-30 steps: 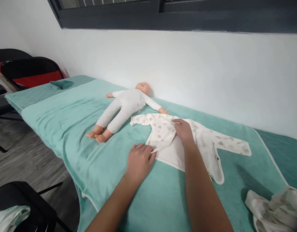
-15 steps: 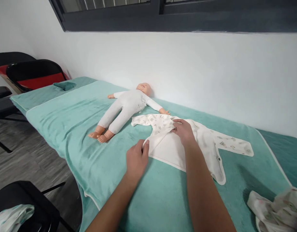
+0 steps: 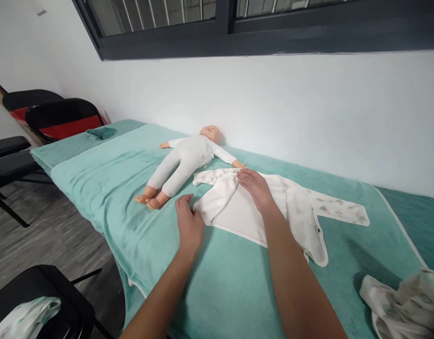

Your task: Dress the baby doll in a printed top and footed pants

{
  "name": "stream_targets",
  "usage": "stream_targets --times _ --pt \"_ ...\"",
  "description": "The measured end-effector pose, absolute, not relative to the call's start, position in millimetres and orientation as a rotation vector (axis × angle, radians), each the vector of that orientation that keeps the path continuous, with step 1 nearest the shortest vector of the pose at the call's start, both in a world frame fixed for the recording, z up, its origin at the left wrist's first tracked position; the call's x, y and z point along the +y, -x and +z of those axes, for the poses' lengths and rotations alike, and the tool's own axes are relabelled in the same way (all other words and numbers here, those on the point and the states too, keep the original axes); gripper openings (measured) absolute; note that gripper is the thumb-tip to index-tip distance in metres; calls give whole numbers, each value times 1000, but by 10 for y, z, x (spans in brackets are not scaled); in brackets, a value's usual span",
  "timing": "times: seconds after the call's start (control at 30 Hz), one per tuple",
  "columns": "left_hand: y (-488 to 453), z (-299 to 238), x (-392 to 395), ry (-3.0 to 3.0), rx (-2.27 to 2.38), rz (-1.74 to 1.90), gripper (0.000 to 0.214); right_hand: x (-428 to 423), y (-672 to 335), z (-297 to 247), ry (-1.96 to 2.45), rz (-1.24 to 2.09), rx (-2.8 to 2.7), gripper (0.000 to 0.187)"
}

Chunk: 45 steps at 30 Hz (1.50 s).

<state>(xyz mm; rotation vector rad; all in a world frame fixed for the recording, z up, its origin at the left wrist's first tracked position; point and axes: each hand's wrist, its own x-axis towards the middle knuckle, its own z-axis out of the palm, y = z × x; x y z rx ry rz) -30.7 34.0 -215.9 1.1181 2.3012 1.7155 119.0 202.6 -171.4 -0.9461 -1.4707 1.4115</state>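
A white baby garment (image 3: 291, 207) with small prints lies spread open on a teal towel (image 3: 107, 174). My left hand (image 3: 188, 225) holds the garment's left flap at its lower corner, fingers curled around the edge. My right hand (image 3: 255, 188) lies flat on the same flap near the collar, fingers stretched out. A baby doll (image 3: 183, 162) in a white suit lies on its back just beyond the garment, close to the wall.
More crumpled printed cloth (image 3: 404, 301) lies at the lower right. Black chairs with red seats (image 3: 61, 120) stand at the far left. Another black chair (image 3: 44, 296) holding a cloth is at the lower left. The white wall runs along the far side.
The left flap of the garment has been pulled out to the left and laid open, white inside now facing up. Both hands shifted left with it.
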Motion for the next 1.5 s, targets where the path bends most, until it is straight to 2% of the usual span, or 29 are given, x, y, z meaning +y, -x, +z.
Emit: stream_targets --times 0.13,0.3,0.57,0.87,1.0,1.13,1.27,1.4,1.5 --pt "571 -2112 567 -1158 2384 1545 33 1999 -1125 -1777 1052 1111 -1788 29" --pt "819 -2021 954 -1178 2333 1426 44 1922 -1062 -1803 1100 1037 -1923 31" --pt "935 -2028 1148 -1199 2008 1742 32 1932 -1065 -1820 1207 936 -2023 32" --pt "869 -2079 1108 -1324 2178 1809 33 1988 -1083 -1863 1275 814 -2007 32" --pt "795 -2065 1056 -1662 2322 1715 33 2014 -1110 -1881 1314 753 -1989 39" --pt "713 -2048 1016 -2105 2078 1331 33 1975 -1115 -1920 1339 673 -2052 48" --pt "617 -2051 921 -2274 1923 1087 33 1912 -1150 -1968 1546 423 -2199 60" --pt "563 -2080 754 -2274 1815 1062 37 1956 -1267 -1988 1767 284 -2253 72" --pt "572 -2118 675 -2116 1932 1122 38 2028 -1377 -1974 1866 235 -2220 77"
